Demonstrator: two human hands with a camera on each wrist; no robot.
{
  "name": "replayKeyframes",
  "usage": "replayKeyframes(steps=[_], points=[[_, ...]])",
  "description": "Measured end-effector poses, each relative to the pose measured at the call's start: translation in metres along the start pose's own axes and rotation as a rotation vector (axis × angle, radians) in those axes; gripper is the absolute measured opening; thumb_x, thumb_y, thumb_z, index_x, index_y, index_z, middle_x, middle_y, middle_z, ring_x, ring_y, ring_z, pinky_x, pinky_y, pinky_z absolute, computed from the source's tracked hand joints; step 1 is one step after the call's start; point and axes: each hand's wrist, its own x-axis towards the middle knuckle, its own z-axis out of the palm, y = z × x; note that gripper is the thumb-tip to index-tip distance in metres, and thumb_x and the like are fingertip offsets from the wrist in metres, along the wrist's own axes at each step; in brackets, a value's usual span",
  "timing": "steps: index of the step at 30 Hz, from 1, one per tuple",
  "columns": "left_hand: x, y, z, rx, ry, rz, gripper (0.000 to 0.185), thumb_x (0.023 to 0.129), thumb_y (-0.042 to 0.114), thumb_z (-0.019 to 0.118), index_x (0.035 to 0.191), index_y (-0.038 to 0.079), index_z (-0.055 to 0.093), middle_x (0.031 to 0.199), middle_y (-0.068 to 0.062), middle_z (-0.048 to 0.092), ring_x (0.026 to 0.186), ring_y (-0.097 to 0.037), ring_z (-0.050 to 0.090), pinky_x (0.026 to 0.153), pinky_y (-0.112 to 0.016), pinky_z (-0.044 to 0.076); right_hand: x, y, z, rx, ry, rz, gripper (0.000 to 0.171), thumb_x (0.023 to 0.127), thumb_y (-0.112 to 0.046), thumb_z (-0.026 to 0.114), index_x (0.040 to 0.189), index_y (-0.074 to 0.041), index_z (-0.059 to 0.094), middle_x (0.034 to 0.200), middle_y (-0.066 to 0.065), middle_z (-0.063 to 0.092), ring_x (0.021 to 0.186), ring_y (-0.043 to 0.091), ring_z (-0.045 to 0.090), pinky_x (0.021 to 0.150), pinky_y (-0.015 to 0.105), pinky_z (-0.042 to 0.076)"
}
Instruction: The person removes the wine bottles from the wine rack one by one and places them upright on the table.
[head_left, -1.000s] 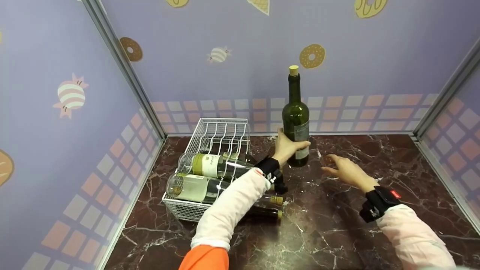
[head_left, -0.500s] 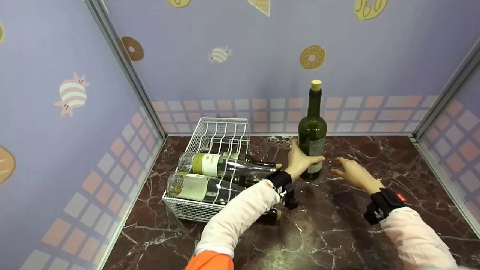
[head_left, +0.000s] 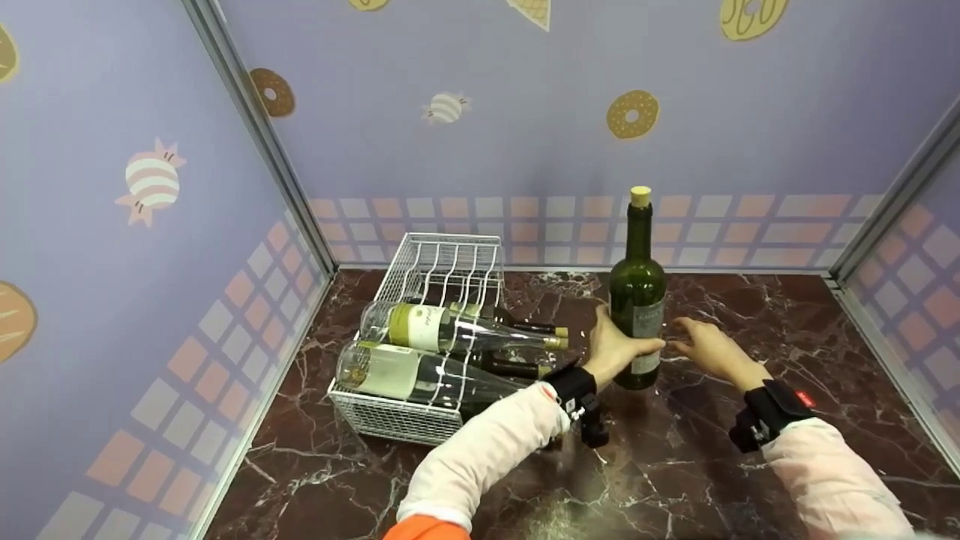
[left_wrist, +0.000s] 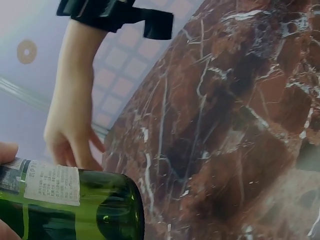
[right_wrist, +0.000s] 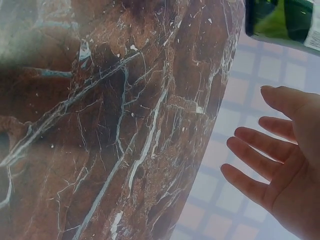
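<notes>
I see my left hand [head_left: 616, 349], gripping the green wine bottle [head_left: 637, 300], has carried it rightward from the wire rack [head_left: 420, 420] toward my open-fingered right hand [head_left: 709, 349], so the handover is near.

No text can be read in any view. The green bottle [head_left: 637, 300] carries a grey label [head_left: 646, 322] and, in the left wrist view, a white back label [left_wrist: 52, 183] with fine print too small to make out. The 2 clear bottles [head_left: 442, 330] in the wire basket [head_left: 390, 420] bear pale labels whose lettering is blurred.
</notes>
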Motion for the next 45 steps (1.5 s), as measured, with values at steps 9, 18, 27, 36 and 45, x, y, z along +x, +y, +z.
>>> replayKeyframes(steps=[9, 18, 27, 36, 45], points=[[-0.02, -0.018, 0.014, -0.003, 0.014, 0.021, 0.072, 0.049, 0.019, 0.089, 0.103, 0.017, 0.042, 0.089, 0.008, 0.054, 0.086, -0.013, 0.054, 0.076, -0.027, 0.042, -0.002, 0.001, 0.0, 0.002, 0.022, -0.032, 0.034, 0.088, -0.007, 0.057, 0.114, 0.012, 0.048, 0.1, 0.028, 0.057, 0.088, 0.039, 0.057, 0.074, 0.048, 0.044], [-0.026, -0.031, 0.02, -0.002, 0.005, 0.072, 0.071, 0.049, 0.016, 0.089, 0.103, 0.016, 0.043, 0.091, 0.008, 0.053, 0.087, -0.012, 0.053, 0.077, -0.025, 0.041, -0.002, 0.002, 0.0, -0.004, 0.031, -0.032, 0.023, 0.086, -0.004, 0.059, 0.103, 0.008, 0.05, 0.093, 0.023, 0.058, 0.086, 0.039, 0.057, 0.071, 0.047, 0.046], [-0.025, -0.049, 0.023, 0.005, 0.047, 0.064, 0.073, 0.048, 0.014, 0.089, 0.105, 0.015, 0.043, 0.094, 0.004, 0.054, 0.089, -0.016, 0.054, 0.078, -0.027, 0.041, -0.003, 0.0, 0.003, 0.005, 0.073, -0.054, 0.03, 0.085, -0.002, 0.059, 0.11, 0.011, 0.051, 0.097, 0.026, 0.058, 0.084, 0.037, 0.058, 0.071, 0.047, 0.045], [-0.028, -0.059, 0.022, -0.006, 0.081, 0.058, 0.071, 0.047, 0.013, 0.088, 0.102, 0.012, 0.043, 0.09, 0.005, 0.051, 0.088, -0.018, 0.053, 0.078, -0.028, 0.041, 0.001, -0.008, -0.003, 0.015, 0.13, -0.061, 0.03, 0.087, -0.004, 0.057, 0.114, 0.009, 0.05, 0.099, 0.025, 0.058, 0.083, 0.035, 0.058, 0.07, 0.046, 0.045], [-0.027, -0.066, 0.021, -0.011, 0.109, 0.029, 0.074, 0.045, 0.012, 0.088, 0.104, 0.012, 0.044, 0.088, 0.005, 0.052, 0.087, -0.019, 0.054, 0.077, -0.029, 0.041, 0.01, -0.045, -0.028, 0.254, 0.443, -0.131, 0.024, 0.088, 0.001, 0.054, 0.111, 0.002, 0.058, 0.099, 0.016, 0.062, 0.081, 0.027, 0.06, 0.068, 0.03, 0.047]])
